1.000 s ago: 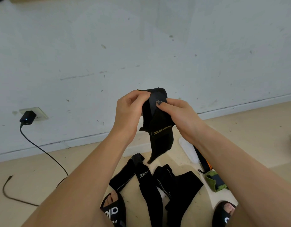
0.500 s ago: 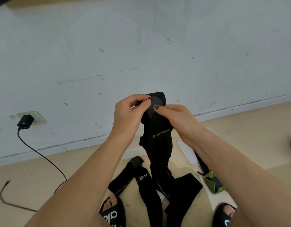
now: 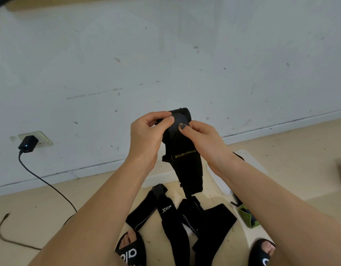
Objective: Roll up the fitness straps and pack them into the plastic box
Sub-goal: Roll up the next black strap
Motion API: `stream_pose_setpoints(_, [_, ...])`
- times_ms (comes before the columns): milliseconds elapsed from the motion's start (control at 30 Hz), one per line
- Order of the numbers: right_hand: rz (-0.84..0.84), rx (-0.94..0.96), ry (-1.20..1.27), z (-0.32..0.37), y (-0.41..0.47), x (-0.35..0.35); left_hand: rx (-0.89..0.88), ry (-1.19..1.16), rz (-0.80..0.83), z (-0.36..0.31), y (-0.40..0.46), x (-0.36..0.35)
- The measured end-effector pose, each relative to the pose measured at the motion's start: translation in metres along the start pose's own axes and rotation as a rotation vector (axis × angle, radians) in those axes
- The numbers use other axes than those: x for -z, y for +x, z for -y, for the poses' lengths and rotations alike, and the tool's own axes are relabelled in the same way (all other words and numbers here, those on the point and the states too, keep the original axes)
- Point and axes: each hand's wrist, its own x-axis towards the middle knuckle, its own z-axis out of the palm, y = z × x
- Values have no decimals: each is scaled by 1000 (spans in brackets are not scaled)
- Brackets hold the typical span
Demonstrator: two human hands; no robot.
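Strap (image 3: 185,160) roll pinched between left hand (image 3: 146,135) and right hand (image 3: 202,139), tail seemingly dangling.

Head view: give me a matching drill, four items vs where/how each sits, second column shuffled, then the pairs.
Things:
1. XUEYING strap
2. XTEP strap
3. black charger
4. green item

Places or states:
A. lying on the floor between the two slippered feet
B. plugged into the wall socket at left
C. top end pinched by the left hand and right hand, rest hanging down
D. on the floor beside the right forearm

Pairs: 1-C, 2-A, 3-B, 4-D
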Motion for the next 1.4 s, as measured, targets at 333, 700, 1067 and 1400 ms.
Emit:
stream_pose_setpoints(333, [-31, 8, -145, -4, 9, 6, 43, -61, -42, -3, 4, -1])
stream_pose_setpoints(700, [-12, 123, -5, 3, 8, -7, -55, 17, -52, 4, 0, -8])
stream_pose_setpoints(1067, [-123, -8, 203, 6, 9, -11, 28, 64, 75, -2, -10, -13])
stream_pose_setpoints(1400, [-251, -93, 389, 10, 26, 8, 19, 358, 472, 17, -15, -12])
